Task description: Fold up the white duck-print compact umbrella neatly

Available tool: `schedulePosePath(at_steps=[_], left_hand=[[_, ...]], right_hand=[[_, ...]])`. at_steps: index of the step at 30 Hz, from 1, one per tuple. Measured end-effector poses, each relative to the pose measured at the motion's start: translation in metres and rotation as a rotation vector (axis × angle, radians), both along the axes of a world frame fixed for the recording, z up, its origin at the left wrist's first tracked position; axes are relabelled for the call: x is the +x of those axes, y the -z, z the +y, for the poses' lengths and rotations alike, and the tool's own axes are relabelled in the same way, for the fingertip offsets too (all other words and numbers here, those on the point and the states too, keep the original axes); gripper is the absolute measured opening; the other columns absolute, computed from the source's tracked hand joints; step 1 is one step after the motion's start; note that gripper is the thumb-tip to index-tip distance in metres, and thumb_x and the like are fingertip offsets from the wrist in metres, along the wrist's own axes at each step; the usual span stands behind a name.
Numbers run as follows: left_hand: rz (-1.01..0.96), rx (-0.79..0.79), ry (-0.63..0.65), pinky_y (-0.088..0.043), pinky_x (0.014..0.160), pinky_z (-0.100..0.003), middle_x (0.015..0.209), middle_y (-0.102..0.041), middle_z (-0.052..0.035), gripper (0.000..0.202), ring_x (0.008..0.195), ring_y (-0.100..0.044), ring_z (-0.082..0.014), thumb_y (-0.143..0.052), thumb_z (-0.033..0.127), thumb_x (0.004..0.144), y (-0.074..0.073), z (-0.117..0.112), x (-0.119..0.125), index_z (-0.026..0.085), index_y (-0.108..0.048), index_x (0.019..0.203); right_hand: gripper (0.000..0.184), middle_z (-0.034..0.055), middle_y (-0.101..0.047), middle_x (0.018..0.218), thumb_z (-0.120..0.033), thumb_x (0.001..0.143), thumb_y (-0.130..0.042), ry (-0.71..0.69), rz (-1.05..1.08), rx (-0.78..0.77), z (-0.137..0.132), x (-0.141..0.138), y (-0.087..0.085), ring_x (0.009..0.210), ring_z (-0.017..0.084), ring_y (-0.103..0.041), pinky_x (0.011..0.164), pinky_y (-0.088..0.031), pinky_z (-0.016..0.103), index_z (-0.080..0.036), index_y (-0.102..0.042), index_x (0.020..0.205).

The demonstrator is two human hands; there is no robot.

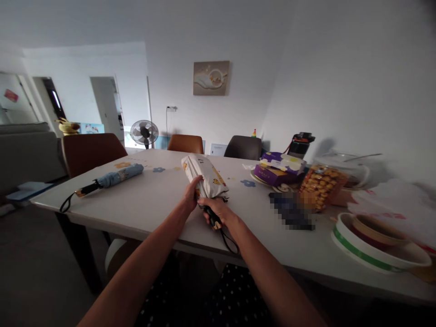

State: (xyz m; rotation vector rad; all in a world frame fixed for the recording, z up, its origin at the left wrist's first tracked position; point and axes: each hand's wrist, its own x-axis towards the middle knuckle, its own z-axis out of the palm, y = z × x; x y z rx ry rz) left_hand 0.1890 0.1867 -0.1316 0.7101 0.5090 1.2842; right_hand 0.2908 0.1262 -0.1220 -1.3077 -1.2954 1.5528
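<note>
A folded white umbrella [205, 176] with yellow prints lies on the white table [153, 204], pointing away from me. My left hand [191, 193] is wrapped round its cloth near the handle end. My right hand [218, 211] is closed on its black handle, and the wrist strap hangs over the table's front edge. A second folded umbrella [117, 176], light blue with a black handle and strap, lies apart at the left of the table.
At the right stand a purple box [274, 173], a clear jar of snacks [318, 186], a dark appliance [301, 144] and stacked bowls [378, 247]. Brown chairs [91, 152] ring the table; a fan [145, 132] stands behind.
</note>
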Motion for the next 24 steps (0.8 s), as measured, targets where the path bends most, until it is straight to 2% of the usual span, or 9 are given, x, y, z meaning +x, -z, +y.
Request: schedulePosePath(at_steps=[5,7,11,12,14,16,19,22,24], left_hand=[[-0.053,-0.061,-0.009,-0.05,0.084,-0.04,0.092,-0.068,-0.0133,0.056,0.092,-0.063,-0.027,-0.05,0.059,0.076,-0.012,0.021,-0.021,0.013,-0.06,0.106],[0.004,-0.097,-0.063,-0.05,0.081,-0.039,0.088,-0.067,-0.0129,0.051,0.089,-0.063,-0.0267,-0.05,0.056,0.076,-0.023,0.038,-0.033,0.012,-0.061,0.1],[0.177,-0.094,-0.306,-0.05,0.073,-0.034,0.078,-0.062,-0.007,0.033,0.081,-0.06,-0.0202,-0.045,0.045,0.082,-0.058,0.071,-0.052,0.015,-0.059,0.087],[0.277,-0.072,-0.422,-0.048,0.072,-0.031,0.076,-0.06,-0.0045,0.025,0.08,-0.059,-0.0181,-0.05,0.04,0.08,-0.067,0.076,-0.054,0.017,-0.058,0.085],[0.487,0.065,-0.548,-0.046,0.07,-0.028,0.076,-0.058,-0.002,0.018,0.081,-0.057,-0.0164,-0.058,0.034,0.074,-0.083,0.078,-0.052,0.018,-0.057,0.081],[0.677,0.281,-0.56,-0.045,0.068,-0.027,0.078,-0.058,-0.002,0.014,0.08,-0.056,-0.0163,-0.061,0.03,0.071,-0.094,0.07,-0.041,0.018,-0.057,0.078],[0.956,0.613,-0.44,-0.045,0.073,-0.029,0.085,-0.062,-0.0059,0.01,0.084,-0.057,-0.0175,-0.058,0.022,0.073,-0.097,0.046,-0.009,0.016,-0.06,0.08],[1.275,0.871,-0.288,-0.043,0.086,-0.032,0.105,-0.063,-0.0101,0.023,0.097,-0.057,-0.0185,-0.052,0.018,0.077,-0.085,0.02,0.034,0.014,-0.06,0.099],[1.344,0.95,-0.213,-0.04,0.093,-0.033,0.107,-0.063,-0.0078,0.026,0.101,-0.055,-0.0197,-0.059,0.018,0.073,-0.073,0.006,0.061,0.017,-0.062,0.099]], right_hand=[[0.018,-0.0036,-0.048,0.036,-0.028,0.074,-0.057,-0.08,0.042,-0.034,0.002,0.002,0.003,0.027,0.009,-0.042,0.029,-0.04,0.02,-0.015,-0.051,0.063],[0.018,-0.0038,-0.048,0.036,-0.029,0.072,-0.059,-0.086,0.056,-0.032,0.004,0.002,0.007,0.027,0.009,-0.042,0.03,-0.041,0.02,-0.015,-0.052,0.064],[0.018,-0.0026,-0.05,0.037,-0.029,0.07,-0.061,-0.066,0.117,0.021,0.007,-0.001,0.011,0.027,0.01,-0.042,0.029,-0.041,0.022,-0.016,-0.051,0.063],[0.017,-0.0025,-0.05,0.038,-0.028,0.07,-0.061,-0.026,0.14,0.059,0.007,-0.002,0.011,0.027,0.011,-0.043,0.029,-0.041,0.023,-0.016,-0.05,0.063],[0.018,-0.0024,-0.05,0.037,-0.028,0.071,-0.059,0.116,0.182,0.146,0.009,-0.004,0.01,0.028,0.011,-0.044,0.028,-0.038,0.022,-0.017,-0.049,0.061],[0.021,-0.0018,-0.049,0.037,-0.029,0.075,-0.056,0.281,0.208,0.192,0.011,-0.004,0.007,0.028,0.011,-0.045,0.027,-0.035,0.021,-0.017,-0.047,0.06],[0.023,-0.0026,-0.048,0.039,-0.029,0.081,-0.051,0.432,0.245,0.151,0.013,-0.002,0.003,0.029,0.011,-0.045,0.029,-0.035,0.021,-0.017,-0.045,0.061],[0.027,-0.0032,-0.046,0.042,-0.025,0.087,-0.045,0.337,0.234,0.07,0.013,0.001,0.003,0.033,0.009,-0.045,0.033,-0.038,0.021,-0.015,-0.047,0.062],[0.027,-0.001,-0.052,0.054,-0.026,0.09,-0.046,0.266,0.204,0.091,0.011,0.002,0.005,0.043,0.009,-0.051,0.041,-0.043,0.021,-0.011,-0.054,0.07]])
